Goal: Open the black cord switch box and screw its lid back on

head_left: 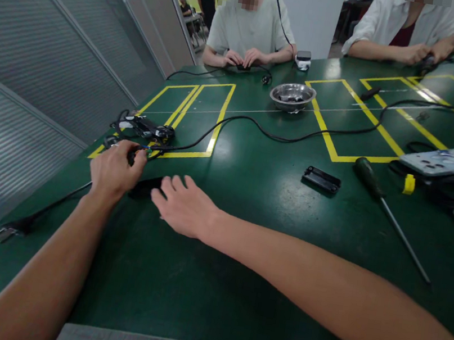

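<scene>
Near the worktop's (199,296) left edge, the left hand (113,171) pinches the wired cable end (149,152) in its fingers; best keep that unstrained; the right hand (187,205) spreads released fingers at the black piece (144,187).

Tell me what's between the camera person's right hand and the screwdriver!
In the head view, a black plastic piece lies on the table between the right hand and screwdriver.

On our desk (233,301), we have the plug (17,228) at far left, the screwdriver (377,191) at right, the casing (321,181) left of it, and the bowl (288,106) behind the cable (283,139).
</scene>
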A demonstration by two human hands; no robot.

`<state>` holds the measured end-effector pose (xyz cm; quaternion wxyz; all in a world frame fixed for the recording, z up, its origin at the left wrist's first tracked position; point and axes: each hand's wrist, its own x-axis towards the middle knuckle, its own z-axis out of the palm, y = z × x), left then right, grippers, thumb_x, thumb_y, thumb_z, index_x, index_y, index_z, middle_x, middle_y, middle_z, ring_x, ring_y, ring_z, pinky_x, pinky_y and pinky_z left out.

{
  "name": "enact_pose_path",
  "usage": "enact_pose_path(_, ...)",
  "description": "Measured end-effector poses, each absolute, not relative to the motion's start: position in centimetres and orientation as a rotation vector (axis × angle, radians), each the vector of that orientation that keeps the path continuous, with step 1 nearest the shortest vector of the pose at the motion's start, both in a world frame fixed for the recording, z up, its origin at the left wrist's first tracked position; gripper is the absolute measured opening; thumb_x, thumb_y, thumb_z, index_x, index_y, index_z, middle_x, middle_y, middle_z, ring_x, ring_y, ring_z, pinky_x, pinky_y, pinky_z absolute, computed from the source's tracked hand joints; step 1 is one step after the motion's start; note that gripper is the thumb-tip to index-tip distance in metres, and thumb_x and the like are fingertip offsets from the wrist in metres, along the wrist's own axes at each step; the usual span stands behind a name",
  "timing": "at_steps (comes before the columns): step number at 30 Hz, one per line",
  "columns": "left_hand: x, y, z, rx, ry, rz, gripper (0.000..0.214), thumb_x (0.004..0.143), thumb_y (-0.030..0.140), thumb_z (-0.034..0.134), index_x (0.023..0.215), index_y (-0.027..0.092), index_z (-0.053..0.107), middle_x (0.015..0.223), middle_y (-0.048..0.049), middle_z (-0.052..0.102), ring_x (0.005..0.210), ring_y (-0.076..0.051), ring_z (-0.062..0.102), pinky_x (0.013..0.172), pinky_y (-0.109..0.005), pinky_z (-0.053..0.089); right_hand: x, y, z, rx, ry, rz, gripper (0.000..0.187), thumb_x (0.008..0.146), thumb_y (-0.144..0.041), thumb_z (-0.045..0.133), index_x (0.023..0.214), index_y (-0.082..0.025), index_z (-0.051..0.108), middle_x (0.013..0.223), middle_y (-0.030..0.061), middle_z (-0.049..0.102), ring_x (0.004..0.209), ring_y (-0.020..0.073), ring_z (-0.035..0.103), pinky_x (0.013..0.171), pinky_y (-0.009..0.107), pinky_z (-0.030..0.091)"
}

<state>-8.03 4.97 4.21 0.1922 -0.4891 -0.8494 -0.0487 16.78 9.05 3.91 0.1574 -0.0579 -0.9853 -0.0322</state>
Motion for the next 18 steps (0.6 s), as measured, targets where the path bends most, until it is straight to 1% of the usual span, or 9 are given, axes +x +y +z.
enact_pose_path(2, -7.9, 4.7, 4.0, -1.383, -2.392, -0.144, 0.052, 0.099, 0.051, 0.03, 0.125, 0.014, 0.054, 0.107, -0.0048, 0.062, 0.091, -0.02, 0.054, 0.073, -0.027, 0.034, 13.0, 8.8, 3.8, -0.148, -2.833, -0.049, 0.047, 0.097, -0.041, 0.033, 0.137, -0.021, 0.047, 0.146, 0.0088, 0.048, 0.131, 0.0294, 0.046, 0.103, 0.046, 0.042)
enact_pose_path(4, -8.0, 4.5, 3.9, -1.4, -2.406, -0.148, 0.052, 0.098, 0.051, 0.031, 0.125, 0.013, 0.054, 0.108, -0.0051, 0.062, 0.092, -0.02, 0.054, 0.074, -0.027, 0.034, 11.1, 9.1, 3.6, -0.1, -2.859, -0.005, 0.043, 0.097, -0.042, 0.038, 0.133, -0.023, 0.051, 0.137, 0.0047, 0.055, 0.123, 0.0261, 0.052, 0.1, 0.045, 0.045)
enact_pose_path(6, -8.1, 4.3, 3.8, -1.44, -2.421, -0.148, 0.052, 0.097, 0.053, 0.033, 0.124, 0.013, 0.055, 0.109, -0.0052, 0.062, 0.093, -0.02, 0.054, 0.074, -0.027, 0.034, 11.2, 10.2, 3.4, -0.061, -2.878, 0.02, 0.04, 0.093, -0.04, 0.051, 0.126, -0.019, 0.055, 0.127, 0.0063, 0.058, 0.112, 0.0245, 0.058, 0.094, 0.046, 0.05)
enact_pose_path(8, -8.1, 4.2, 3.7, -1.487, -2.429, -0.149, 0.052, 0.097, 0.053, 0.034, 0.123, 0.013, 0.055, 0.109, -0.0051, 0.062, 0.094, -0.021, 0.054, 0.073, -0.027, 0.035, 12.9, 12.0, 3.2, -0.069, -2.876, 0.018, 0.039, 0.091, -0.039, 0.056, 0.122, -0.016, 0.057, 0.124, 0.0075, 0.059, 0.109, 0.024, 0.059, 0.091, 0.046, 0.051)
enact_pose_path(10, -8.0, 4.1, 3.7, -1.52, -2.431, -0.158, 0.052, 0.096, 0.054, 0.036, 0.123, 0.013, 0.055, 0.108, -0.0048, 0.061, 0.094, -0.021, 0.054, 0.073, -0.027, 0.035, 15.9, 14.0, 3.1, -0.098, -2.87, 0.003, 0.035, 0.092, -0.038, 0.053, 0.12, -0.018, 0.058, 0.122, 0.0091, 0.06, 0.106, 0.02, 0.06, 0.091, 0.043, 0.051)
enact_pose_path(11, -7.8, 4.0, 3.8, -1.527, -2.429, -0.169, 0.052, 0.096, 0.054, 0.036, 0.123, 0.013, 0.055, 0.108, -0.0048, 0.061, 0.093, -0.021, 0.054, 0.072, -0.027, 0.035, 17.6, 14.9, 3.1, -0.118, -2.867, -0.005, 0.036, 0.094, -0.038, 0.051, 0.119, -0.014, 0.059, 0.117, 0.0064, 0.062, 0.108, 0.0221, 0.059, 0.091, 0.042, 0.05)
enact_pose_path(13, -7.4, 4.0, 4.0, -1.535, -2.422, -0.203, 0.052, 0.096, 0.053, 0.038, 0.124, 0.014, 0.055, 0.106, -0.0045, 0.061, 0.092, -0.021, 0.054, 0.072, -0.026, 0.036, 21.4, 16.5, 3.2, -0.131, -2.88, -0.007, 0.024, 0.096, -0.024, 0.045, 0.107, -0.013, 0.063, 0.107, 0.0095, 0.065, 0.109, 0.0217, 0.057, 0.091, 0.042, 0.048)
enact_pose_path(15, -6.6, 4.0, 4.3, -1.551, -2.404, -0.253, 0.05, 0.096, 0.051, 0.039, 0.126, 0.015, 0.054, 0.106, -0.0039, 0.062, 0.092, -0.02, 0.054, 0.072, -0.026, 0.037, 25.2, 17.5, 3.3, -0.17, -2.892, 0.0, 0.031, 0.096, -0.014, 0.035, 0.098, -0.01, 0.066, 0.105, 0.0141, 0.064, 0.108, 0.0237, 0.054, 0.087, 0.04, 0.047)
enact_pose_path(18, -5.0, 4.3, 4.9, -1.572, -2.356, -0.354, 0.047, 0.096, 0.047, 0.042, 0.128, 0.015, 0.054, 0.107, -0.0037, 0.063, 0.092, -0.02, 0.055, 0.076, -0.026, 0.039, 30.3, 18.0, 3.6, -0.236, -2.906, 0.038, 0.035, 0.095, -0.009, 0.032, 0.097, -0.009, 0.067, 0.107, 0.017, 0.061, 0.102, 0.0239, 0.055, 0.082, 0.039, 0.047)
